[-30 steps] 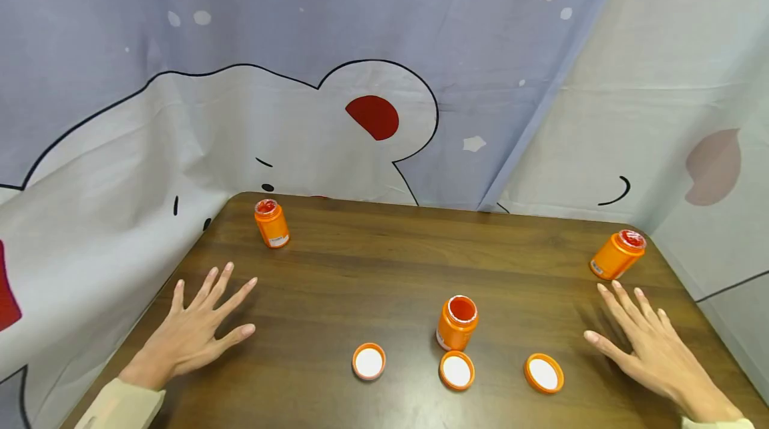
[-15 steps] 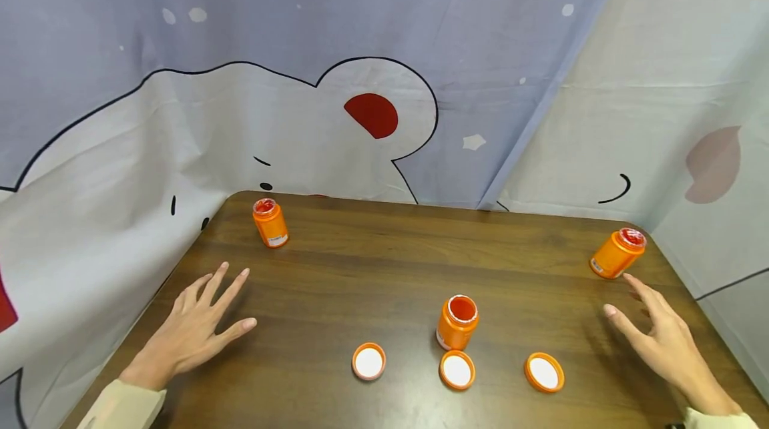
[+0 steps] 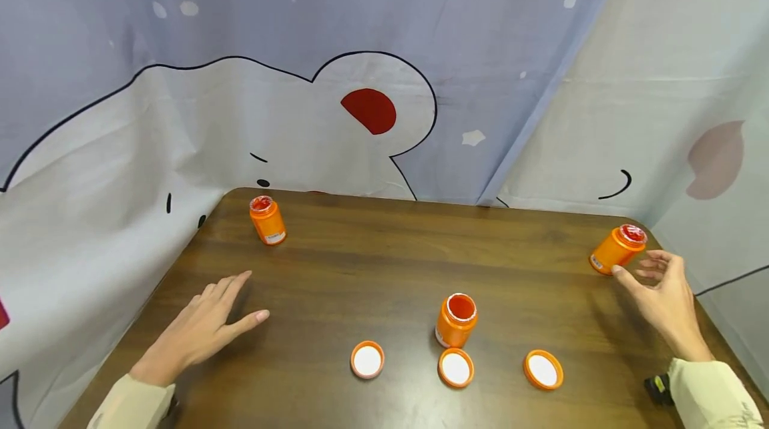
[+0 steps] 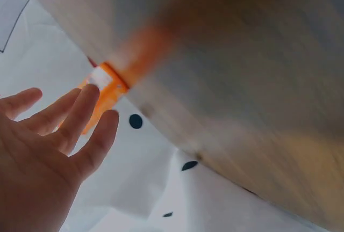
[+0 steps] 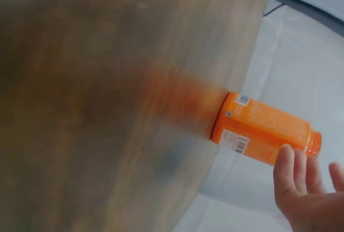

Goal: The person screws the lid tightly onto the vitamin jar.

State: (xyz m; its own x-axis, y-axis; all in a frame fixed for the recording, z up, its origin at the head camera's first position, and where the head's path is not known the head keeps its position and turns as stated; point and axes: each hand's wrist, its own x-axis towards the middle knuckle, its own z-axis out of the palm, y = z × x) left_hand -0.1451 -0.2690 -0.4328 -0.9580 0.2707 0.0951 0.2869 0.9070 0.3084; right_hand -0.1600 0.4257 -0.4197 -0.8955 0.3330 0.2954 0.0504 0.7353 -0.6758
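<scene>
In the head view my right hand (image 3: 663, 299) is beside an open orange jar (image 3: 611, 252) at the table's far right corner. Its thumb and fingers are bent, with the fingertips right at the jar's near side; the right wrist view shows the fingers in front of this upright jar (image 5: 263, 124). My left hand (image 3: 195, 332) hovers at the left with fingers extended, holding nothing. Beyond it, at the far left corner, stands a second lidless orange jar (image 3: 268, 223), partly behind the fingers in the left wrist view.
A third open orange jar (image 3: 454, 329) stands right of the table's middle. In front lie three orange lids, white inside up: a left lid (image 3: 367, 359), a middle lid (image 3: 455, 368) near that jar, and a right lid (image 3: 543, 369). A printed curtain (image 3: 288, 129) borders the wooden table (image 3: 384, 255).
My right hand has moved forward to the far right jar and its spread fingers have bent. The left hand has shifted slightly right, its fingers closer together. The jars and lids stay in place.
</scene>
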